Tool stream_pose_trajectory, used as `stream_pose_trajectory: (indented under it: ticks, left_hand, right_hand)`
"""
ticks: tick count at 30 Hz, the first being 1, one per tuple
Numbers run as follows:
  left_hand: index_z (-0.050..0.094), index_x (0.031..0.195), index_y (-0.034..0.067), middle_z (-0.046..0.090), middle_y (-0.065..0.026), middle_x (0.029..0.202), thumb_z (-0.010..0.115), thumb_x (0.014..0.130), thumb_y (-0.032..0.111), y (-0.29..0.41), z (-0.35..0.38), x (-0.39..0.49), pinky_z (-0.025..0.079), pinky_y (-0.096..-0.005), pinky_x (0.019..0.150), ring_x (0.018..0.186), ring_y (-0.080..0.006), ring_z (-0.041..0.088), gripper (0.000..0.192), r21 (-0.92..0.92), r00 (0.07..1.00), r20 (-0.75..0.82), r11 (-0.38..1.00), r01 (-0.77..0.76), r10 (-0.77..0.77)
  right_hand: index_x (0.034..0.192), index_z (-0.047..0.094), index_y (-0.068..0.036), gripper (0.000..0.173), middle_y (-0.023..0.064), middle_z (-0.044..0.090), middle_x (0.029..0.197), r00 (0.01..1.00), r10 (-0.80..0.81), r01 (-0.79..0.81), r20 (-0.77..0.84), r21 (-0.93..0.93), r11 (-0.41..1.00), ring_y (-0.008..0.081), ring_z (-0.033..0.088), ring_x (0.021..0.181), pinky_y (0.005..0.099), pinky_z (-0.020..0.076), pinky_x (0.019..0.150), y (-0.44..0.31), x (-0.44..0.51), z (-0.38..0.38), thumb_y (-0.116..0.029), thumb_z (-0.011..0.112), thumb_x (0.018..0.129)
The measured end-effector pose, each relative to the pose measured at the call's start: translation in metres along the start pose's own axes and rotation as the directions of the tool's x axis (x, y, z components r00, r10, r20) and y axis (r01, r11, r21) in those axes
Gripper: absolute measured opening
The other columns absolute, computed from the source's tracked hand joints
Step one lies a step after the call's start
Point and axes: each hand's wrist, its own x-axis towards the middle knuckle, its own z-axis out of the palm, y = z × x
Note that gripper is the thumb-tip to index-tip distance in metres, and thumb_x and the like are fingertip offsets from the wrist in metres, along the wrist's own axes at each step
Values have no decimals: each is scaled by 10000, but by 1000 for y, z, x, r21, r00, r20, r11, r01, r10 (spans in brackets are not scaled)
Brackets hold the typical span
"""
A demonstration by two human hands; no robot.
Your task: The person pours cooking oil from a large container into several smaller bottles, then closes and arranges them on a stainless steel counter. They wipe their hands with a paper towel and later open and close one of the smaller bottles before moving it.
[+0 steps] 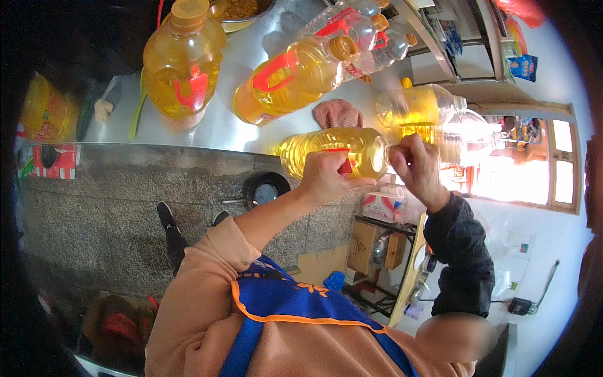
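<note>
A large clear plastic bottle of yellow oil (pixel 362 141) lies tilted across the picture, its neck toward the right. My left hand (pixel 327 176) grips its red handle from the near side. At the bottle's neck, my right hand (pixel 417 172) has thumb and fingers closed together; they hide the cap or mouth. A folded pink cloth (pixel 337 114) is just behind this bottle. Farther back on the metal counter (pixel 221 118) stand a capped oil bottle with a red handle (pixel 301 75) and another (pixel 186 70) to its left. My right sleeve is dark, my left one tan and rolled up.
Nearly empty clear bottles (pixel 377 52) stand at the back, and more bottles (pixel 419 110) stand at the right. A green-handled utensil (pixel 138 106) and a metal bowl of brown food (pixel 242 9) are on the counter. A dark pan (pixel 266 188) sits low, near the floor.
</note>
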Motion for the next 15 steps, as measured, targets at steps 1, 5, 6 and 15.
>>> stream_pose_trajectory:
  ticks: [1,5,6,15]
  left_hand:
    - [581,681,31,540,-74,565,928,577,396,0,0,0,430,-339,478,473,-209,500,514,2,1000,-12,1000,-5,5]
    - [580,682,33,539,-70,563,927,583,404,2,-2,1,426,-333,479,472,-195,482,518,16,1000,26,1000,16,-16]
    - [580,683,34,535,-65,561,927,584,405,2,-2,1,425,-331,478,472,-189,478,518,11,1000,24,1000,11,-11]
    - [585,697,43,516,-32,543,923,598,405,-2,-3,3,416,-318,476,478,-148,463,505,53,997,72,998,32,-35]
  right_hand:
    - [874,510,-40,192,101,600,650,996,-87,89,35,-50,995,258,620,564,368,489,534,4,3,-2,-116,682,835]
    - [870,520,-74,229,75,550,694,898,-409,430,162,-127,894,273,586,589,375,477,551,18,17,-14,-122,708,748]
    - [880,517,-73,240,75,544,715,874,-452,478,179,-139,868,275,582,609,377,478,570,19,20,-18,-128,712,751]
    - [1091,502,-30,404,112,572,770,984,-128,128,120,7,992,267,602,679,370,497,641,0,1,-27,-225,743,831]
